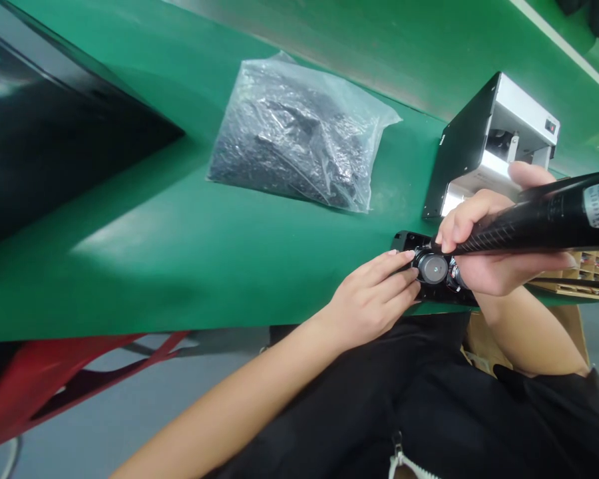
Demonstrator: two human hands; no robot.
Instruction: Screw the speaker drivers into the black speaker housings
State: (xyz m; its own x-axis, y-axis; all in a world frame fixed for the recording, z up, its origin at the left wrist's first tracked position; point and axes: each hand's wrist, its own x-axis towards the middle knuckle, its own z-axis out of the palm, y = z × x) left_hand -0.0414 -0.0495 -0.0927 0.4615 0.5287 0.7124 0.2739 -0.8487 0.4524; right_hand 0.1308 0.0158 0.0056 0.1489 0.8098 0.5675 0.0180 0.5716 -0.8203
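Note:
My right hand (494, 259) is wrapped round a black electric screwdriver (544, 209), which lies nearly level. Its bit points left and meets the upper edge of a round speaker driver (433, 269). That driver sits inside a long black plastic housing (404, 239) near the table's front edge. From the left, my left hand (379, 296) grips the housing, its fingertips against the driver's rim beside the bit. Right of the driver, a small part with wires (454, 274) shows in the housing, partly covered by my right hand. Any screw under the bit is too small to make out.
A clear plastic bag of black parts (299, 133) lies on the green table (180, 266). Behind my right hand stands a black and silver machine (472, 146). A divided tray (589, 269) is at right, a large black object (54, 126) at left, and a red stool (64, 379) below.

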